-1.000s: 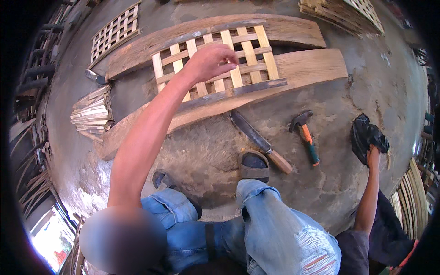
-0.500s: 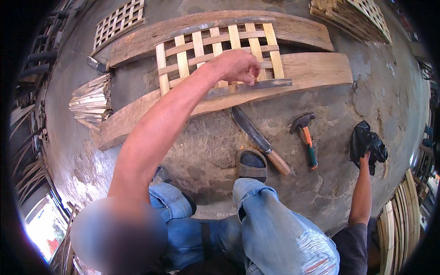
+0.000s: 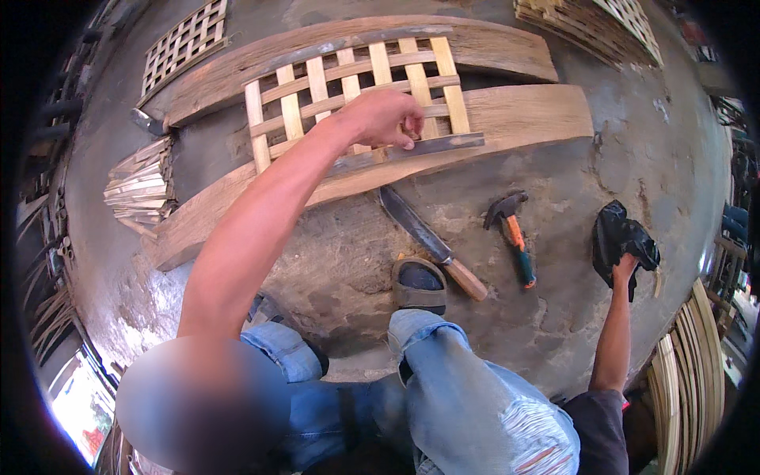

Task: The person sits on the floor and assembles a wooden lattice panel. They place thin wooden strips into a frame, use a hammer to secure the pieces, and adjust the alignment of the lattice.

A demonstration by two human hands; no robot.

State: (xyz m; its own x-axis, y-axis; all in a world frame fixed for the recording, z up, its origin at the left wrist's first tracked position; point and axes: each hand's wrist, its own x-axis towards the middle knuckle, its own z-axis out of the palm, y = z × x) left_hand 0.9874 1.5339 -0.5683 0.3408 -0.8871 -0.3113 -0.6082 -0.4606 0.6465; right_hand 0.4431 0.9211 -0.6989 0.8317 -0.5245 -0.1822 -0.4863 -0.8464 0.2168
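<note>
On the rough grey concrete floor [image 3: 546,324], two long, curved brown timber beams are lying roughly parallel: the far one [image 3: 491,51] and the near one [image 3: 538,111]. A pale woven-slat wooden lattice panel [image 3: 380,63] is bridging the gap between them, its dark edge strips resting on the timber. The step in hand is apparently tending this panel along its near dark strip [image 3: 451,142], with supplies probably being sought at the bag on the right. The next move is likely calling for a steady panel, the near strip staying on its beam, and a clean exit from the bag without snagging the thin plastic.

Nearer the knees, a dark-bladed, wooden-handled machete [image 3: 431,244] is lying slanted on the floor, just beside the sandalled foot. To its right, a dark-headed claw hammer with an orange and teal handle [image 3: 516,236] is lying apart from it; neither hand is touching these tools. Farther right, a crumpled black plastic bag [image 3: 613,237] is sitting near the hammer.

The left hand [image 3: 384,117] is hanging palm-down over the panel's near side, fingers loosely curling, thumb coming close to them; cannot tell if it is pinching anything small or touching the strip. The right hand [image 3: 625,265] is touching the bag, plastic hiding its fingers, so cannot tell whether they are spreading or gripping.
</note>
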